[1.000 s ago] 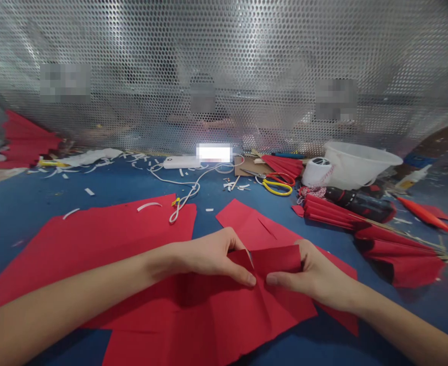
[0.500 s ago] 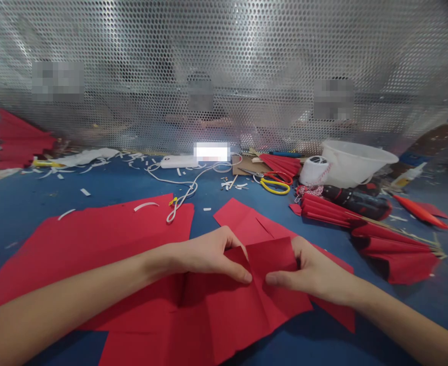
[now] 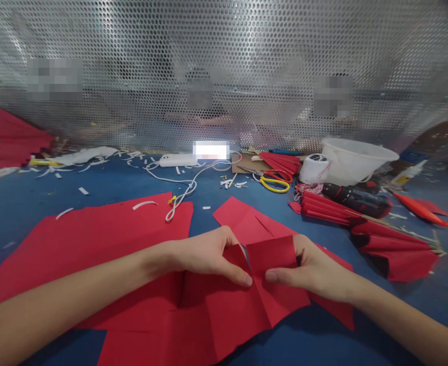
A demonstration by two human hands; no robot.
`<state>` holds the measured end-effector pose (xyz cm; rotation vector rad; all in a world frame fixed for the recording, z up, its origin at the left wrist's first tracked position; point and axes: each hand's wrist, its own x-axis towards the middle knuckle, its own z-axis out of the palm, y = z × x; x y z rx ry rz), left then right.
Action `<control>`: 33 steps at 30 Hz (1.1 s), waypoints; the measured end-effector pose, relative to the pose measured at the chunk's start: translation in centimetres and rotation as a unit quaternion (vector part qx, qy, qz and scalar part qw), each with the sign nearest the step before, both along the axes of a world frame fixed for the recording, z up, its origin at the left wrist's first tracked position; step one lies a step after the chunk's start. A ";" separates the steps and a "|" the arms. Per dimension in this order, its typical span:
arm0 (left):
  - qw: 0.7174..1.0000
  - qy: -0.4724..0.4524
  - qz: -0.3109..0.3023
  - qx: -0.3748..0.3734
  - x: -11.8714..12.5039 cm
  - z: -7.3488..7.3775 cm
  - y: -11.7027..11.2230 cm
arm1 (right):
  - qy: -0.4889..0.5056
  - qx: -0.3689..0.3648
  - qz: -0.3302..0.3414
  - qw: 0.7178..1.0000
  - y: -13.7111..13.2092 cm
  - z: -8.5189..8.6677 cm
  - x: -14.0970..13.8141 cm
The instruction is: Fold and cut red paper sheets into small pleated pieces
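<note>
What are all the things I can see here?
creased paper sheet: one, red, front middle, far edge folded up
flat paper sheets: two, red, one at left, one behind the hands
pleated paper fans: several, red, right, back and far left
scissors: one, yellow and red handles, back middle
bowl: one, white, back right
cable: one, white, middle back
paper scraps: many, white, scattered at the back
table: one, blue, under everything
mesh screen: one, silver, behind the table
left hand: one, pinching the creased paper sheet's fold
right hand: one, pinching the fold from the other side
</note>
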<state>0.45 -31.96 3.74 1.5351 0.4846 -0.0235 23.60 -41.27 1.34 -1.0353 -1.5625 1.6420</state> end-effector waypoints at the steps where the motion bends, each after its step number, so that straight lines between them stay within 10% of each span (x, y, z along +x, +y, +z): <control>1: 1.000 0.001 0.002 0.003 0.0 0.0 0.0 | 0.001 0.001 0.000 1.000 0.0 0.0 0.0; 33: 0.999 0.012 0.041 -0.023 -0.2 0.1 0.3 | -0.014 -0.012 -0.024 1.000 0.2 -0.2 0.3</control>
